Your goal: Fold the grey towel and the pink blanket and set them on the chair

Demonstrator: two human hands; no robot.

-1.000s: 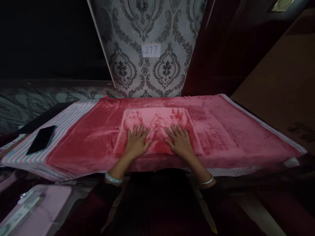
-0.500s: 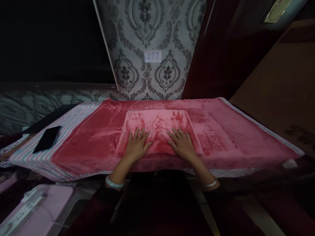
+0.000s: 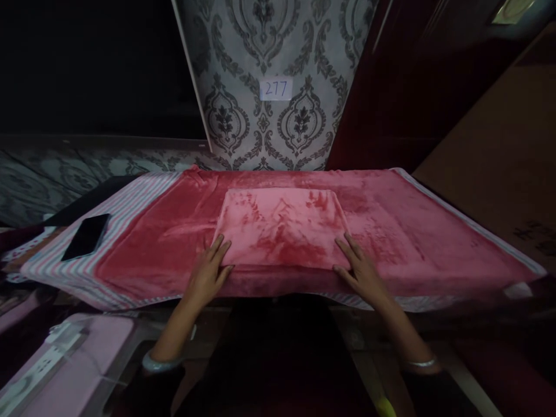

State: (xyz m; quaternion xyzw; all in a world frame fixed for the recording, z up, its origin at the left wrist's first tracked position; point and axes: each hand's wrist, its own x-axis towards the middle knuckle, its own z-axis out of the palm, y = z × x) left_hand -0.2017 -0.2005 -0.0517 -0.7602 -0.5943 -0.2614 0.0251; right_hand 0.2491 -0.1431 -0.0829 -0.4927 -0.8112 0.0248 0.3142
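A folded pink plush cloth [image 3: 280,223] lies as a flat rectangle on a larger pink plush blanket [image 3: 165,249] that covers the table. At the near left corner of the folded cloth is my left hand [image 3: 209,272], fingers extended along its edge. My right hand [image 3: 357,269] rests at the near right corner in the same way, thumb spread from the fingers. Neither hand grips anything. Darker streaks mark the nap on the folded cloth's top.
A black phone [image 3: 87,236] lies on the blanket's striped border at the left. Below it, a power strip [image 3: 41,368] sits on a pink surface. A large dark screen [image 3: 95,75] hangs behind, and a cardboard box [image 3: 499,150] stands at the right.
Both hands have moved apart and towards me, from the top of the folded cloth to its near corners. The view has shifted slightly.
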